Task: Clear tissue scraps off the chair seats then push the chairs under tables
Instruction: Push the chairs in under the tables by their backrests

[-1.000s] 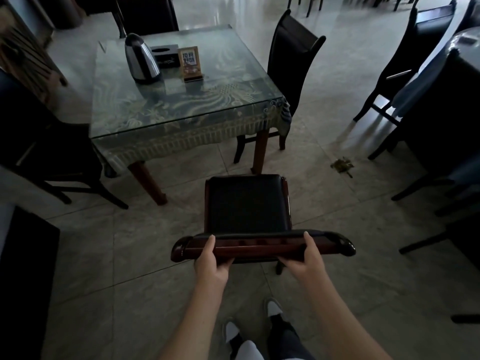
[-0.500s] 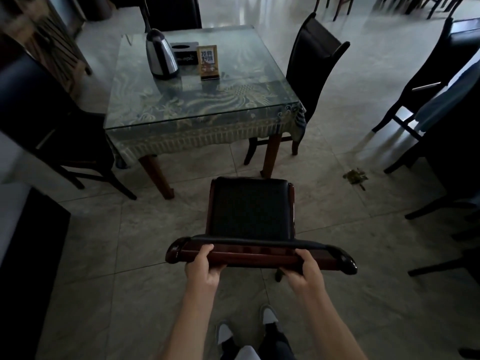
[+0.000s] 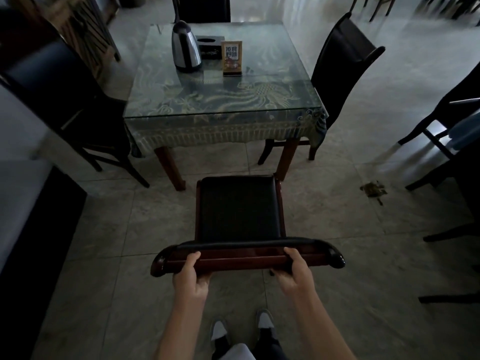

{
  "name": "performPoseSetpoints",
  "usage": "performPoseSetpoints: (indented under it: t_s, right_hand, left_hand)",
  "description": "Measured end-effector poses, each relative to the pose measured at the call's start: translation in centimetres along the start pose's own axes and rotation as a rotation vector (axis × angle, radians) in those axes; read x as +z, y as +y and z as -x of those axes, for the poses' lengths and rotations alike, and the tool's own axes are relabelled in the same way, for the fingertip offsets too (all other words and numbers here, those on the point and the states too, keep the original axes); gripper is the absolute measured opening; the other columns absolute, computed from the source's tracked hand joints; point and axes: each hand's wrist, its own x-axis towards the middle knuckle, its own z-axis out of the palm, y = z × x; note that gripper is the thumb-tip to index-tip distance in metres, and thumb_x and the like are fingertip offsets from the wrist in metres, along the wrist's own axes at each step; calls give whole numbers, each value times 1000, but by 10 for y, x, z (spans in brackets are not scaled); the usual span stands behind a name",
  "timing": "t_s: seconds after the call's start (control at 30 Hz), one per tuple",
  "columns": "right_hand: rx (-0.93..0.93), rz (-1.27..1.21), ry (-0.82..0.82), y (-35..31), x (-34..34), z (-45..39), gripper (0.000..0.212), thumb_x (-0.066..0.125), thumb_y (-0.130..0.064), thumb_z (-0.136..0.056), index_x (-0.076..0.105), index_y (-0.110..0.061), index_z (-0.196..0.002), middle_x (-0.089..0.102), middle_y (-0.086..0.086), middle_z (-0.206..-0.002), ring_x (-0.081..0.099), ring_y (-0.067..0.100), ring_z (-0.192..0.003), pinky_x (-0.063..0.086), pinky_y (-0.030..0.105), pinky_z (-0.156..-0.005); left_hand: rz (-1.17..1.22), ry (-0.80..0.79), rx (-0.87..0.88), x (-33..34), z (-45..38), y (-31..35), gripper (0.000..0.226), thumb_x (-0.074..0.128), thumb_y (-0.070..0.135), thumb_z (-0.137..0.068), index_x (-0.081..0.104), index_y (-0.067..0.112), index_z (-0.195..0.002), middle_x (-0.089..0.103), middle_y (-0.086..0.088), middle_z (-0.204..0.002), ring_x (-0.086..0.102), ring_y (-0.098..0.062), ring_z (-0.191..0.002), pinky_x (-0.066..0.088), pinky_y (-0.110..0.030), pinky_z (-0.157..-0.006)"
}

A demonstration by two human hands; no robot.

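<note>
A dark wooden chair (image 3: 240, 209) with a black padded seat stands right in front of me, its seat bare and its front edge close to the table's near legs. My left hand (image 3: 191, 275) grips the left part of the chair's top rail, and my right hand (image 3: 296, 271) grips the right part. The square table (image 3: 223, 100) ahead has a glass top over a patterned cloth.
On the table stand a steel kettle (image 3: 185, 48), a tissue box (image 3: 210, 45) and a small sign (image 3: 231, 57). Other dark chairs sit at the table's left (image 3: 65, 105), right (image 3: 340, 68) and far side. A crumpled scrap (image 3: 374, 190) lies on the floor at right.
The chair has moved forward toward the table, between its near legs. Both hands have stayed on the top rail, with fingers now curled further over it.
</note>
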Motion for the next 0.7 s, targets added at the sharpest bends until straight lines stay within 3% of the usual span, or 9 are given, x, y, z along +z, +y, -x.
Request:
performPoseSetpoints:
  t_s: [0.2,0.3,0.4,0.5,0.7]
  right_hand:
    - [-9,-4,-14,-1,-3,-5,30,59,-2,-90,54,-4,-120,63,23,-119,62,41,-109,53,50,-80]
    - [-5,-7,-26,-1,0,-3,18,59,-1,-91,57,-4,-108,66,21,-107,65,36,-95,52,47,-71]
    - [-9,-15,-39,-6,6,-4,15,58,0,-91,58,-6,-105,66,19,-103,65,34,-93,52,45,-70]
    - [-11,-4,-46,-10,14,-4,18,58,-1,-90,57,-5,-108,66,20,-107,65,36,-98,53,48,-75]
    - [-17,-2,-37,-19,26,-19,20,59,0,-90,57,-5,-109,63,22,-117,64,37,-101,52,52,-90]
  left_hand:
    - [21,14,15,-1,-4,-3,46,68,4,-86,56,13,-130,64,-15,-119,62,-34,-111,48,-55,-102]
    - [26,16,24,0,-4,-2,46,68,5,-86,56,11,-130,65,-15,-119,63,-33,-109,51,-52,-98]
    - [30,3,29,6,-6,3,43,69,5,-86,58,12,-127,66,-16,-119,64,-34,-110,53,-51,-92]
    - [34,0,33,12,-7,3,45,69,7,-86,57,12,-129,66,-15,-120,63,-34,-112,54,-49,-88]
    - [48,19,48,29,-16,2,48,69,6,-85,57,11,-130,64,-19,-126,63,-37,-114,49,-56,-100]
